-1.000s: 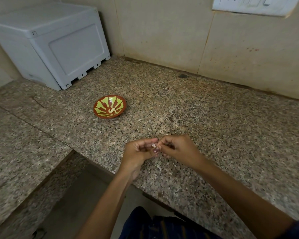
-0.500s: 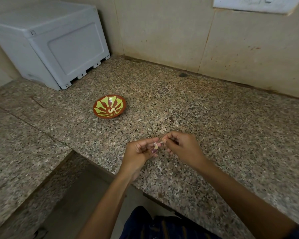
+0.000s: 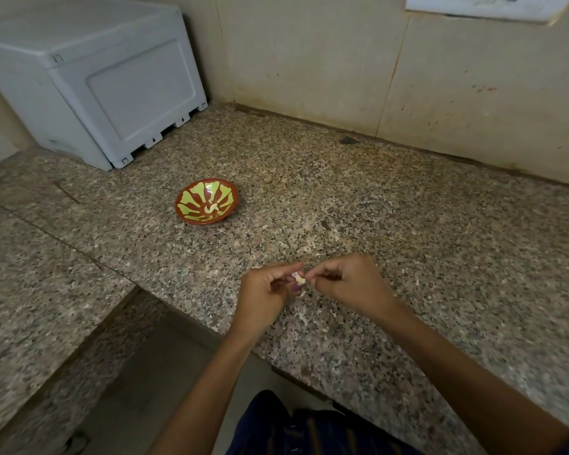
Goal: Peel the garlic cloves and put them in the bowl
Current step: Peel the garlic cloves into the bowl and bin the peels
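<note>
Both hands are held together over the near edge of the speckled granite bench [image 3: 408,224], nearer the person than the bowl [image 3: 207,201] and off to its right. The left hand [image 3: 265,292] has its fingers curled in, thumb and fingertips pinching a small pale garlic clove [image 3: 299,279]. The right hand [image 3: 345,284] meets it from the other side, its fingers also curled and nipping at the same clove, so the clove sits clamped between the two sets of fingertips, above the bench and not resting on it. A bit of pinkish-white skin shows at the clove's top edge; whether it is loose or attached is too small to tell.

The bowl stands on the bench well apart from the hands. It is shallow, reddish-brown with yellow-green petal shapes fanning out from the middle, and a couple of pale peeled cloves [image 3: 211,209] lie in its bottom.

A few whitish flakes of peel [image 3: 303,318] lie on the bench just below the hands, on the side away from the bowl.

Beyond the bowl and to its left, a grey plastic box [image 3: 105,83] sits in the corner against the tiled wall [image 3: 309,60]. High on the wall, far to the bowl's right, is the lower edge of a white switch plate [image 3: 480,8].
</note>
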